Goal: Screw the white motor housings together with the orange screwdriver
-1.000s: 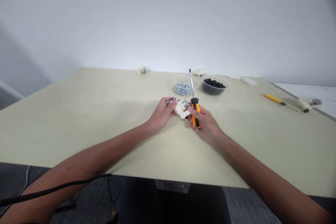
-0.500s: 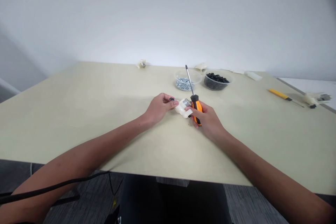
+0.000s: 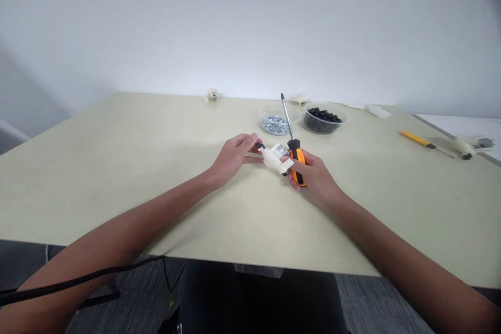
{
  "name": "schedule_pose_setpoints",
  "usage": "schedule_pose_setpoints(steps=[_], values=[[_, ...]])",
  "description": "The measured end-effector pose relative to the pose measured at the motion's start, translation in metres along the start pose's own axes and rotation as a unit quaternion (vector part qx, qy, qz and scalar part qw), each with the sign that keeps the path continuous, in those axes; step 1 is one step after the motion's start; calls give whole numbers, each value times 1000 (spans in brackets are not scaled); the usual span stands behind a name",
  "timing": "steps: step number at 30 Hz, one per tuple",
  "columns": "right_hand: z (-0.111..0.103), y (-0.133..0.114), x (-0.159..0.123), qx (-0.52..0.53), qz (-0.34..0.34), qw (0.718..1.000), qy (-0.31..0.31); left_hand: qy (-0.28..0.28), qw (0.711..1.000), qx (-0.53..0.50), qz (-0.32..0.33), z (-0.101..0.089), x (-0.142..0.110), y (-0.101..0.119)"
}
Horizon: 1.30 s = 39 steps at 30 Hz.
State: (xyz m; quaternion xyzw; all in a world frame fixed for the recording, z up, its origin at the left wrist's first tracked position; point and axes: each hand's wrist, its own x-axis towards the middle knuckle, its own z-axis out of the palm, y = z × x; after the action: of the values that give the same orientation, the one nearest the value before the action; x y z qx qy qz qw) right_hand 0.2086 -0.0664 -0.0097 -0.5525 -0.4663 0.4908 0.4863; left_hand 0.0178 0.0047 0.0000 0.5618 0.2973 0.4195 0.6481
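Left hand [image 3: 230,159] pinches black piece [image 3: 260,145]; right hand [image 3: 316,176] closed round orange screwdriver [image 3: 299,156], thumb against white part [image 3: 273,160]; best brace part firmly, piece square, shaft angled clear.

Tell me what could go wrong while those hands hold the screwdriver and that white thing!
The right hand holds the screwdriver and the white part together, so one might slip out. The left hand is at a small black piece by the white part's end, and something that little could drop. The screwdriver's tip sticks out bare, so a careless swing might bump the tub of silvery bits.
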Motion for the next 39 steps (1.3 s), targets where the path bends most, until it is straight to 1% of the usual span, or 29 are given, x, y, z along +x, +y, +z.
schedule_pose_setpoints(steps=[6,10,15,18,22,26,35,39], values=[[-7,-5,-2,2,10,1000,12,-23,998,49,15,-7,0,1],[-9,-6,-3,-5,15,1000,10,-31,999,43,-2,-7,2,-2],[-10,-4,-2,-21,8,1000,12,-36,999,9,-25,-6,2,-2],[-9,-5,-2,-43,3,999,26,-40,998,-23,-49,-5,0,-1],[-8,-10,-4,-85,-7,995,45,-49,995,-56,-62,-6,-1,-3],[-9,-13,-6,-92,-7,994,53,-56,992,-79,-77,-5,-2,-5],[-10,-17,-8,-103,7,994,35,-42,991,-87,-90,-1,-5,-2],[-11,-11,-5,-131,-20,991,30,-44,990,-77,-109,1,-6,-2]])
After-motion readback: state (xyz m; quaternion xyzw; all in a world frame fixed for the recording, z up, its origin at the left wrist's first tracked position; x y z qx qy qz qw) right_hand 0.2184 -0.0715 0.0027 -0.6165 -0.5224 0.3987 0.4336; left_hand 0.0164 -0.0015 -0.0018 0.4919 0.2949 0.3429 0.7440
